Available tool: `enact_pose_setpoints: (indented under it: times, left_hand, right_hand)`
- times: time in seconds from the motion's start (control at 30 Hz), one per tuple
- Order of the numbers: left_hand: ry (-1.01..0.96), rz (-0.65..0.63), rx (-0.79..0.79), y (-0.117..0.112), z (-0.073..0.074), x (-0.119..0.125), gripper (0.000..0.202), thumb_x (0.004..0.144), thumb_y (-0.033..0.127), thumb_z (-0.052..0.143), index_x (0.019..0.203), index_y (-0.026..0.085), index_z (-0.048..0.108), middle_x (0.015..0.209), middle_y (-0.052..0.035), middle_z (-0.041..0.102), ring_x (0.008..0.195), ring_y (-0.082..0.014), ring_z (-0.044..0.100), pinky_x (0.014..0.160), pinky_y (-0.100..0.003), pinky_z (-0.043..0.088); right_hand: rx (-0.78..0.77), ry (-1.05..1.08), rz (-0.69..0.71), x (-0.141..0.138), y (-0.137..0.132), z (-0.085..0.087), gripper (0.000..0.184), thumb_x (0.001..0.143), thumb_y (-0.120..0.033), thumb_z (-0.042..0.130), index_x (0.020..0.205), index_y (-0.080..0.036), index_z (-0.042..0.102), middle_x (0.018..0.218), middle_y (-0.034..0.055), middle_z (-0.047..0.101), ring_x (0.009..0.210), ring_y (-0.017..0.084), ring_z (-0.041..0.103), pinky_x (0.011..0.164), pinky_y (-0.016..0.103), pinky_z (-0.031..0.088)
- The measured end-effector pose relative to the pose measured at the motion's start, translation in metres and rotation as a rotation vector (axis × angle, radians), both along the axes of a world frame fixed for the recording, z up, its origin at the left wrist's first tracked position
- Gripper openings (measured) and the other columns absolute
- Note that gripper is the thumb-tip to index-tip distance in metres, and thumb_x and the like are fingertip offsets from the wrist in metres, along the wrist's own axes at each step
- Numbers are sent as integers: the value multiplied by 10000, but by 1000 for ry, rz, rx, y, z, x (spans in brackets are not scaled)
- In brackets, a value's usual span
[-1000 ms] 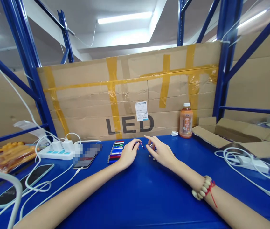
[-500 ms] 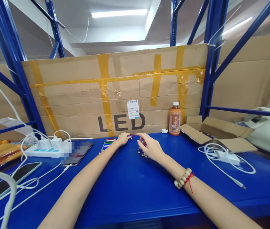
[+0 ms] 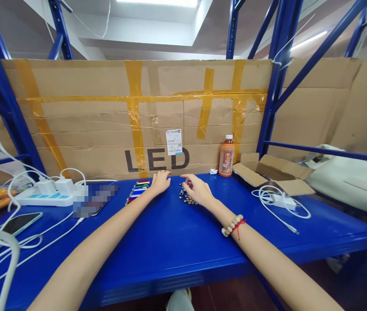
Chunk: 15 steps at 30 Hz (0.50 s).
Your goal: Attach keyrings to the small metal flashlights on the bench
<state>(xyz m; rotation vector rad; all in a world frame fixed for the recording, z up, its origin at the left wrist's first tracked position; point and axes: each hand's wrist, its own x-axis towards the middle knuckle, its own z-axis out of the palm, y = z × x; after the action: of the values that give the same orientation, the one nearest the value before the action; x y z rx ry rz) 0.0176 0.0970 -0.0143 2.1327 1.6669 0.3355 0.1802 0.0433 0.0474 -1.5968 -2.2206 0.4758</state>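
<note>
Dozens of small metal beads (image 3: 186, 198) at the tabletop's (image 3: 177, 246) far edge, light, hard, prone to rolling; right hand (image 3: 199, 191) pinches one fingertip-wise, left hand (image 3: 160, 182) rests loosely curled beside the coloured row (image 3: 137, 191).

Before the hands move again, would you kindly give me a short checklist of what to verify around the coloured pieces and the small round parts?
1. Left hand at the row of coloured pieces: ok, it rests at the row's far end.
2. Right hand at the pile of small round parts: ok, fingers over the pile.
3. Anything pinched in either hand: cannot tell, too small.
4. Row tidy: ok, pieces lie side by side.
5. Orange bottle upright, apart from the hands: ok.
6. White cable away from the pile: ok.
</note>
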Motion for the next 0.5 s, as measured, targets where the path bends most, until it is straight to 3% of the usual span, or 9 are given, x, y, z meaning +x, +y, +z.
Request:
enact_pose_setpoints:
  times: [0.1, 0.17, 0.23, 0.37, 0.4, 0.5]
  left_hand:
    - [-94, 30, 102, -20, 26, 8, 286, 837, 189, 344, 1069, 163, 510, 1091, -90, 537, 1048, -221, 450, 872, -366, 348]
    - [-59, -121, 265, -41, 53, 12, 252, 840, 197, 336, 986, 149, 536, 1024, -102, 547, 1001, -226, 461, 860, -364, 346]
    - [-33, -256, 380, -70, 87, 10, 263, 852, 229, 318, 933, 142, 553, 960, -114, 554, 936, -233, 478, 840, -374, 352]
    - [-247, -299, 367, -147, 149, -11, 306, 855, 327, 322, 830, 203, 600, 804, -72, 587, 784, -203, 519, 767, -346, 404]
    - [-339, -337, 326, -169, 157, -19, 310, 854, 358, 325, 824, 248, 613, 773, -54, 591, 746, -192, 526, 739, -333, 423]
    - [-636, -148, 343, -235, 161, -41, 312, 846, 440, 314, 829, 379, 620, 709, -15, 596, 727, -183, 539, 701, -325, 468]
  right_hand:
    - [41, -19, -8, 6, 1, 0, 252, 831, -225, 424, 1048, -211, 552, 852, 1, 588, 720, 108, 530, 625, 226, 380]
    - [100, -18, -19, 11, 0, 3, 241, 840, -225, 413, 1026, -208, 565, 857, 5, 583, 717, 105, 527, 640, 224, 386]
    - [178, -15, -20, 13, 0, 10, 243, 854, -230, 394, 1018, -207, 572, 898, 13, 577, 704, 97, 525, 648, 218, 392]
    - [346, -23, -6, 7, 1, 33, 254, 875, -242, 368, 1002, -204, 585, 895, 27, 558, 735, 101, 530, 615, 204, 393]
    - [375, -21, -6, 2, 1, 41, 255, 876, -243, 366, 995, -201, 588, 885, 30, 554, 720, 100, 527, 608, 207, 395]
    - [466, 38, 5, -13, -4, 78, 254, 883, -251, 359, 995, -189, 578, 900, 48, 537, 700, 102, 518, 623, 224, 423]
